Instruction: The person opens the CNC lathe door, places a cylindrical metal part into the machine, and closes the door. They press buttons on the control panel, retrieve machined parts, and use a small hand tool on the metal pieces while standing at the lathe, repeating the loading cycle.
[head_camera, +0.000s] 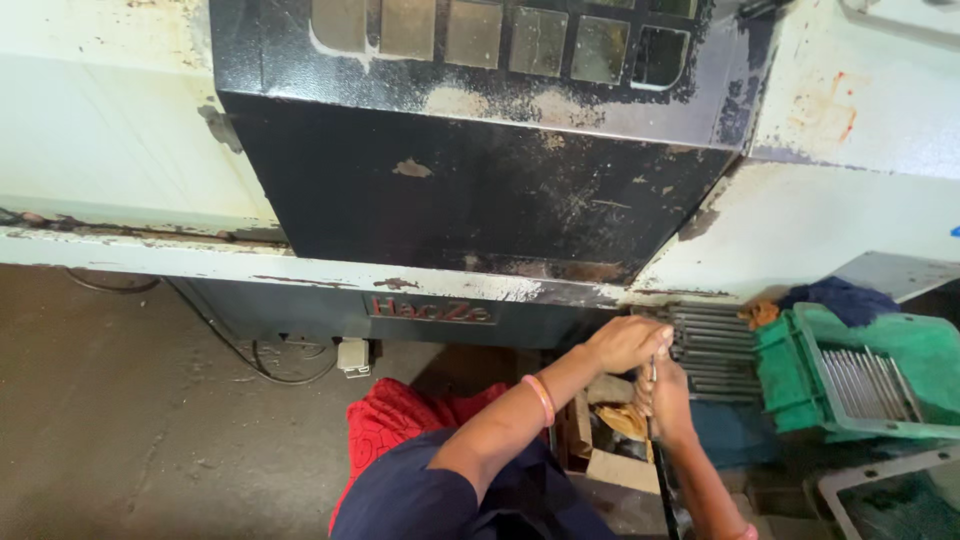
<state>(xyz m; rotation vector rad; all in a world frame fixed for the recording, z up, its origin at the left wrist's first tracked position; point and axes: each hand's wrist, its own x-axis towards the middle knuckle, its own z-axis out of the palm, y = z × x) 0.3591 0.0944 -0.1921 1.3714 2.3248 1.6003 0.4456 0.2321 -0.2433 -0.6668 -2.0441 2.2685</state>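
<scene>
Both hands, the left hand (625, 342) above the right hand (665, 400), are closed around a thin metal rod (654, 372) beside the stacked rods (712, 350) and green crate (860, 375).

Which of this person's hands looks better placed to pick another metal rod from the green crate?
Probably the right hand: it lies nearer the green crate of metal rods. The left hand crosses over from the other side, and both grip a thin rod together.

We stood in a machine workshop: a big worn machine (470, 190) with chipped black paint, a stained concrete floor (130, 420), green crates (790, 380) of metal rods (865, 385).
</scene>
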